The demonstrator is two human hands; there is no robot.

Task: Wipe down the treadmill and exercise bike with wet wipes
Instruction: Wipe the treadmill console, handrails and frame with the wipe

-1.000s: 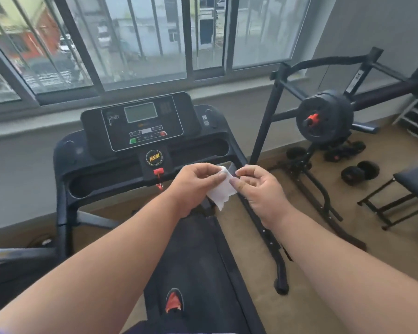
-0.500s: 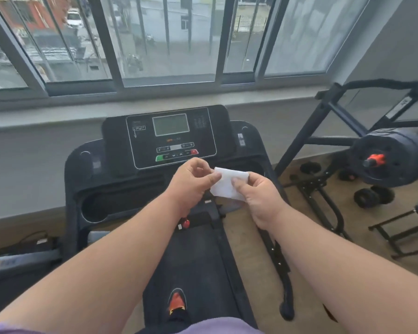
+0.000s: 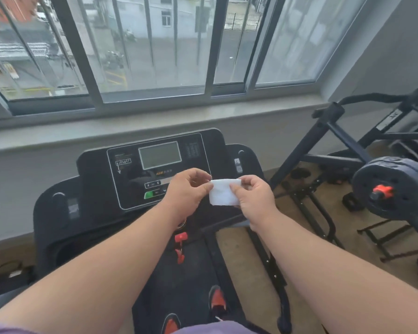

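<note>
Holding item: small white folded wet wipe (image 3: 223,194), stretched between both hands above the black treadmill console with grey display (image 3: 159,169), likely being opened out for wiping. Left hand (image 3: 187,191): thumb and forefinger pinched on the wipe's left edge. Right hand (image 3: 255,196): fingers clamped on its right edge. Adjacent: black barbell rack with weight plate (image 3: 391,186), well apart. Exercise bike: not identifiable.

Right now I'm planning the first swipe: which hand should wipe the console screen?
Left. The left hand pinches the wipe directly over the console; the right hand sits off its right edge.
</note>
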